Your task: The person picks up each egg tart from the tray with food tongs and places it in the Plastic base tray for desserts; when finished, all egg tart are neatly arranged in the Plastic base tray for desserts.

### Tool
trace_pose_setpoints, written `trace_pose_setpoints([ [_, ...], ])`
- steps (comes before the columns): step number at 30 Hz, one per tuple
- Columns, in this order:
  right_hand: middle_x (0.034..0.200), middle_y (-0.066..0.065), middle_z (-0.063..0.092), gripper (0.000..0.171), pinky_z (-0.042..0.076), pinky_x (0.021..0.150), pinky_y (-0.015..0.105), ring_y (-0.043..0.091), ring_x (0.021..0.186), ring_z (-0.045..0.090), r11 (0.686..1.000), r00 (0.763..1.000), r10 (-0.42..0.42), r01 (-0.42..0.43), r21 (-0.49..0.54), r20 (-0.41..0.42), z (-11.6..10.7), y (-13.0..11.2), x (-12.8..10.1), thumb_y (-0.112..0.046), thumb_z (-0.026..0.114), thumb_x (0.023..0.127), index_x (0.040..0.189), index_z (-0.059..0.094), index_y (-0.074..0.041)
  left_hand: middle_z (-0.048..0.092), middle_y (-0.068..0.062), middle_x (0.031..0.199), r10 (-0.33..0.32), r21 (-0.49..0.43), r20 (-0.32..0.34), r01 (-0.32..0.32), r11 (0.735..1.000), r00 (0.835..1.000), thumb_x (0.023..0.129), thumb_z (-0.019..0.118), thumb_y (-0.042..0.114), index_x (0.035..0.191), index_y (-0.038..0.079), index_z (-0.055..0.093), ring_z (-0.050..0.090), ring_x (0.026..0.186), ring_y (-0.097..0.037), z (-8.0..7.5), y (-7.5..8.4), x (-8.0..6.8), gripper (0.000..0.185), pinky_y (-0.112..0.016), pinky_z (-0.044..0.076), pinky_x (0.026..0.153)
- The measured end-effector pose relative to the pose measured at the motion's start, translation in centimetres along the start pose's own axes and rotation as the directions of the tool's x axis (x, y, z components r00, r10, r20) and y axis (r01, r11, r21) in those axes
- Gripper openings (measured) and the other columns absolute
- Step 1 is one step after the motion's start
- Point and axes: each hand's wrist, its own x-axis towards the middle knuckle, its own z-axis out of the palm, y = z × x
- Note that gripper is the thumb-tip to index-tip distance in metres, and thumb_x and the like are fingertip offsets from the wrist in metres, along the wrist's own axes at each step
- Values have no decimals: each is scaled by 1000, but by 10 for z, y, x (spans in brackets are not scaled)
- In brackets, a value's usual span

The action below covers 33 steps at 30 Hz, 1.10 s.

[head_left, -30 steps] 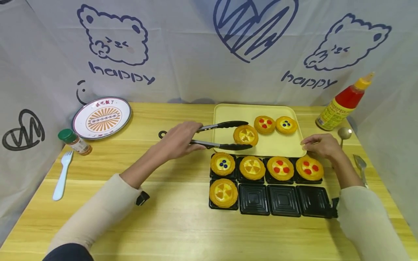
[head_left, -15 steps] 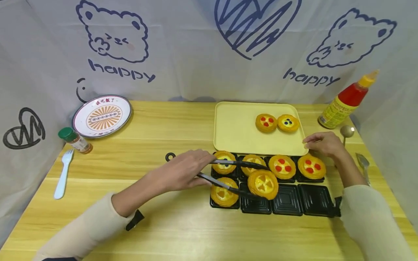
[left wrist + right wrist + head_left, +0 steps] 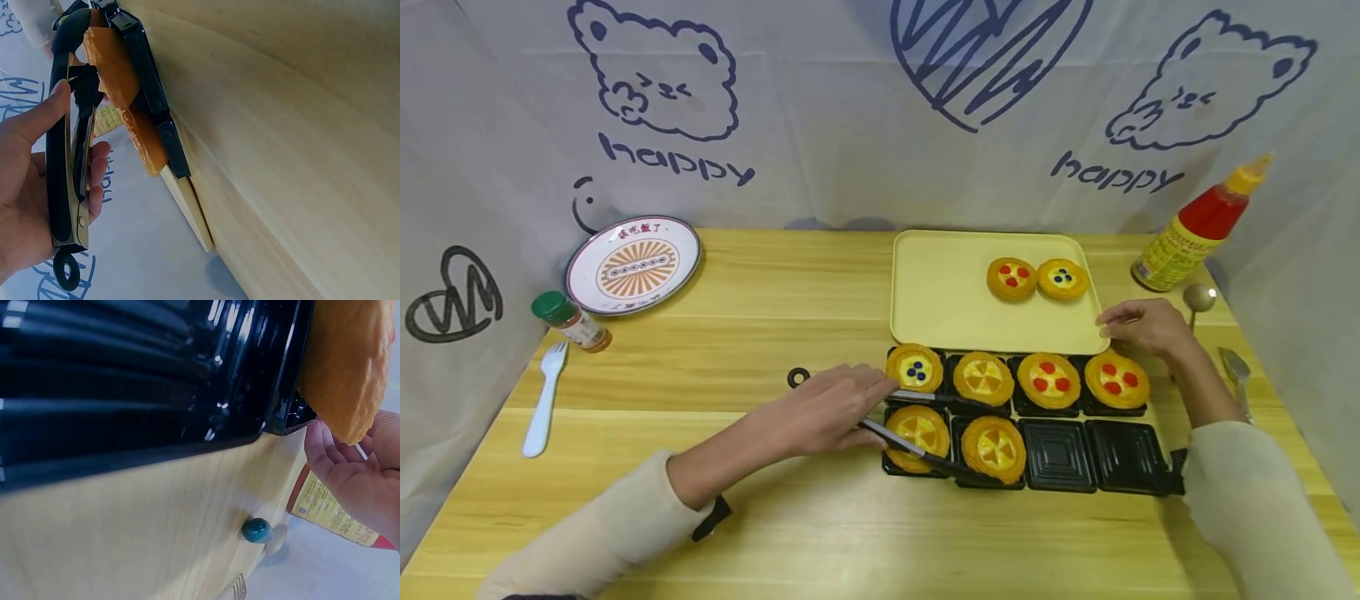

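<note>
The yellow-centred pastry tart (image 3: 994, 448), carried over from the pale yellow tray (image 3: 940, 300) by black-tipped metal tongs (image 3: 925, 425) pinched in the left hand (image 3: 823, 410), has been lowered into the black compartmented plastic tray (image 3: 1060, 454), filling a sixth cell, while the tray's corner is touched by the right hand (image 3: 1142, 327) with loosely curled fingers.

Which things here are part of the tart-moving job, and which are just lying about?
In use:
left hand gripping the tongs
tart between the tong tips, in the black mould tray
yellow tray with two tarts
right hand at the yellow tray's edge

Lying about:
plate
spice jar
white fork
sauce bottle
spoon
</note>
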Motion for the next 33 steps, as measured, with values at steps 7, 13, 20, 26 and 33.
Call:
trace_pose_setpoints([
  [7, 98, 19, 66, 38, 44, 64, 25, 26, 84, 57, 1000, 1000, 2, -2, -1, 4, -1, 0, 0, -26, 66, 89, 112, 64, 4, 62, -10, 120, -18, -20, 44, 19, 1000, 999, 82, 71, 43, 132, 1, 50, 60, 106, -19, -3, -1, -2, 69, -34, 51, 93],
  [13, 97, 18, 66, 35, 44, 65, 24, 26, 84, 57, 1000, 1000, 16, -16, -2, -10, 1, -1, 0, -24, 65, 90, 111, 64, 4, 60, -11, 123, -23, -77, 53, 27, 997, 998, 82, 71, 44, 134, -1, 48, 58, 109, -21, -10, -2, -1, 72, -35, 49, 96],
  [20, 99, 19, 65, 37, 44, 66, 24, 28, 87, 57, 1000, 1000, 14, -14, 2, -7, 2, 0, 0, -26, 64, 90, 112, 63, 4, 55, -15, 132, -86, -160, 32, 90, 983, 996, 83, 68, 46, 138, -1, 44, 53, 121, -27, -28, -15, 14, 76, -41, 43, 104],
  [26, 100, 19, 65, 40, 43, 64, 25, 27, 86, 56, 1000, 1000, 11, -11, -20, -4, -1, 4, -2, -30, 64, 90, 113, 63, 3, 53, -17, 134, -176, -93, -27, 172, 981, 984, 85, 65, 49, 139, 0, 42, 52, 123, -29, -34, -43, 63, 76, -40, 46, 100],
  [33, 98, 17, 66, 39, 45, 64, 25, 22, 81, 56, 1000, 1000, -1, 1, -2, -5, 2, 2, 0, -28, 66, 89, 112, 64, 3, 53, -13, 132, -317, -86, 42, 320, 944, 947, 86, 62, 53, 138, 3, 43, 54, 117, -26, -28, -73, 121, 74, -38, 49, 94],
])
